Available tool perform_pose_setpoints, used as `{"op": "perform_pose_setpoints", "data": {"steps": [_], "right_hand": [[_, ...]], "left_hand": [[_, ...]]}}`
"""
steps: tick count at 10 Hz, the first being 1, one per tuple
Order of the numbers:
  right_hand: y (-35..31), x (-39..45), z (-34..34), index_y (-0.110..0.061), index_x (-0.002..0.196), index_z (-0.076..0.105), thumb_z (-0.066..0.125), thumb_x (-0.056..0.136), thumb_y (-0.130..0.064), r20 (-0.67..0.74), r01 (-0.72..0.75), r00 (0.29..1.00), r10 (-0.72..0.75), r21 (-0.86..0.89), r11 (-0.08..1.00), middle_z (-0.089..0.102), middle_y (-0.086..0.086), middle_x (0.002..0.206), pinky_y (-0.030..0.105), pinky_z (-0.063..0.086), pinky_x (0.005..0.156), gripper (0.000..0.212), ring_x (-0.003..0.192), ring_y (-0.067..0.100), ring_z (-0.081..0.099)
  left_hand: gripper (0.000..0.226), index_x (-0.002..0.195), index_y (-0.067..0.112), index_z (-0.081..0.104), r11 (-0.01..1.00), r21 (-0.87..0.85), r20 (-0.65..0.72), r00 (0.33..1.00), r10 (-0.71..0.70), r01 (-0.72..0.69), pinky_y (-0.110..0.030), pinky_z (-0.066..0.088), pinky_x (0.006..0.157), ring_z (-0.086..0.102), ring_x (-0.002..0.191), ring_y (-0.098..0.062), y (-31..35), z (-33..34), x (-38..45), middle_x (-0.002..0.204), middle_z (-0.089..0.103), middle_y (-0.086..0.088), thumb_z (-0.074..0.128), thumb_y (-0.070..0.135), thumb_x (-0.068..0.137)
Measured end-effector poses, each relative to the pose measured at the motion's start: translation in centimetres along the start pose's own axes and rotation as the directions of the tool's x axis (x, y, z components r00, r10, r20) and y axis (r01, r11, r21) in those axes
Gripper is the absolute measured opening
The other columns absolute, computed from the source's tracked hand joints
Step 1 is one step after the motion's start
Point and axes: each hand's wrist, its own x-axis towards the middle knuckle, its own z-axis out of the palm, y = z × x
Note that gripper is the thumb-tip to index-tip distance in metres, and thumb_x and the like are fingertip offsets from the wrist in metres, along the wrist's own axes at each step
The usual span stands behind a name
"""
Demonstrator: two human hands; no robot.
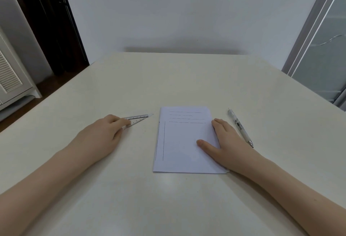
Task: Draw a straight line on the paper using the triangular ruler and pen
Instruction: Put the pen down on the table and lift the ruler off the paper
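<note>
A white sheet of paper (179,142) lies in the middle of the table, with several drawn lines near its top and two along its left edge. My right hand (224,142) rests flat on the paper's right edge, fingers apart, thumb on the sheet. A white pen (240,127) lies on the table just right of that hand, untouched. The clear triangular ruler (137,119) lies left of the paper, its tip pointing right. My left hand (104,133) covers the ruler's wide end, with fingers closed on it.
The cream table (168,82) reaches back to a white wall. A white cabinet (11,78) and a dark doorway stand at the left, and a glass panel (325,52) stands at the right.
</note>
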Motion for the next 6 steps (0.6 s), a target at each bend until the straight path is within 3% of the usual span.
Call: {"op": "perform_pose_setpoints", "data": {"steps": [2,3,5,6], "right_hand": [[-0.2,-0.2,-0.2,-0.007,0.139,0.032,0.048,0.089,-0.054,0.016,-0.014,1.000,0.014,0.011,1.000,0.029,0.005,0.152,0.021,0.017,0.104,0.071,0.140,0.016,0.022],[-0.2,-0.2,-0.2,-0.006,0.140,0.031,0.048,0.089,-0.054,0.007,-0.017,1.000,0.017,0.011,1.000,0.030,0.006,0.152,0.022,0.017,0.105,0.071,0.140,0.016,0.022],[-0.1,-0.1,-0.6,-0.008,0.145,0.025,0.045,0.090,-0.055,0.046,-0.058,0.997,0.054,0.094,0.994,0.027,0.004,0.154,0.022,0.018,0.105,0.075,0.141,0.013,0.021],[-0.2,0.3,-2.1,-0.015,0.142,0.034,0.047,0.091,-0.052,-0.049,-0.052,0.997,0.059,0.136,0.989,0.034,-0.001,0.150,0.021,0.024,0.097,0.064,0.135,0.014,0.033]], "left_hand": [[0.026,0.112,0.027,0.059,0.984,0.173,-0.038,0.999,-0.026,0.032,-0.032,0.045,0.055,0.044,0.076,-0.026,1.8,0.2,0.2,0.086,0.052,-0.004,0.041,0.032,0.094],[0.023,0.109,0.022,0.064,0.991,0.133,-0.082,0.996,0.014,-0.003,-0.033,0.045,0.056,0.044,0.074,-0.028,2.0,0.2,0.2,0.083,0.052,-0.008,0.049,0.029,0.092],[0.027,0.115,0.025,0.058,0.995,0.092,-0.007,0.999,-0.035,0.036,-0.037,0.047,0.070,0.049,0.085,-0.027,1.8,-0.6,0.2,0.094,0.055,-0.005,0.044,0.030,0.093],[0.026,0.111,0.030,0.059,0.998,0.015,-0.050,0.997,-0.064,0.065,-0.037,0.048,0.076,0.053,0.093,-0.021,2.2,-2.3,1.2,0.100,0.058,0.002,0.040,0.035,0.094]]}}
